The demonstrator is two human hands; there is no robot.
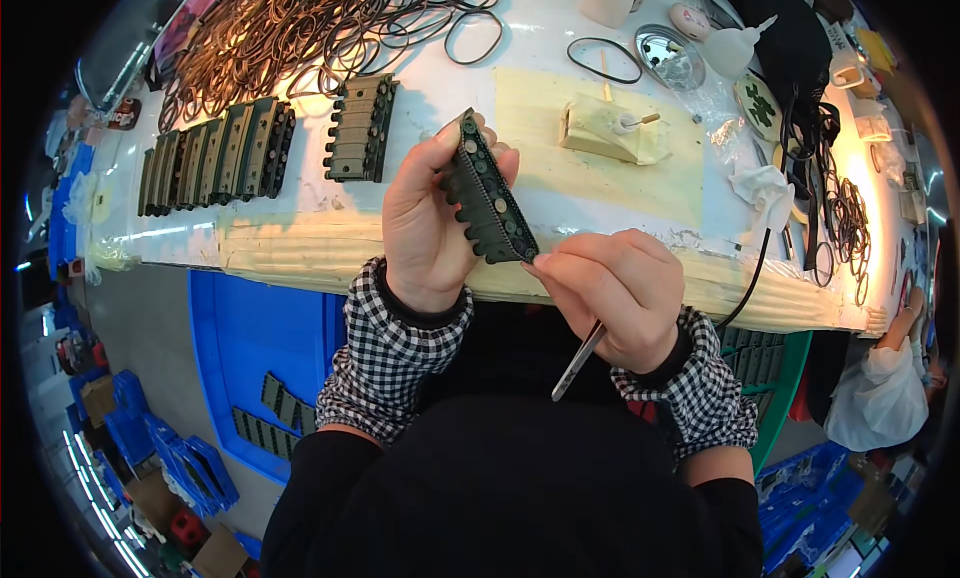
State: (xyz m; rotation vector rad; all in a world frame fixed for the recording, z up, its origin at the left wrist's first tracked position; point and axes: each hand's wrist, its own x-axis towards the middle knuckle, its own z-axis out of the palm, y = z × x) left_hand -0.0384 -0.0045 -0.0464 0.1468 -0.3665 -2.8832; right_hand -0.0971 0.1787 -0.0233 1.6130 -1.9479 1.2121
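Note:
Upright above the table's near edge, a dark green ribbed plastic part (pixel 492 206) is gripped by my left hand (pixel 425 223), fingers and thumb around its upper end. Small round wheels run in a row along its face, with a dark toothed band beside them. My right hand (pixel 622 290) pinches at the part's lower tip with thumb and forefinger; whether anything small is between them is hidden. Metal tweezers (pixel 580 360) are tucked in that same hand, pointing down toward me. A similar olive-green part (pixel 360 128) stands on the table beyond my left hand.
Several like parts (pixel 215 158) line up at the left. Behind them lies a heap of rubber bands (pixel 300 28). A pale block (pixel 600 130) with a stick, a metal dish (pixel 668 50) and a squeeze bottle (pixel 738 48) are right. Below are a blue tray (pixel 212 348) and green tray (pixel 792 388).

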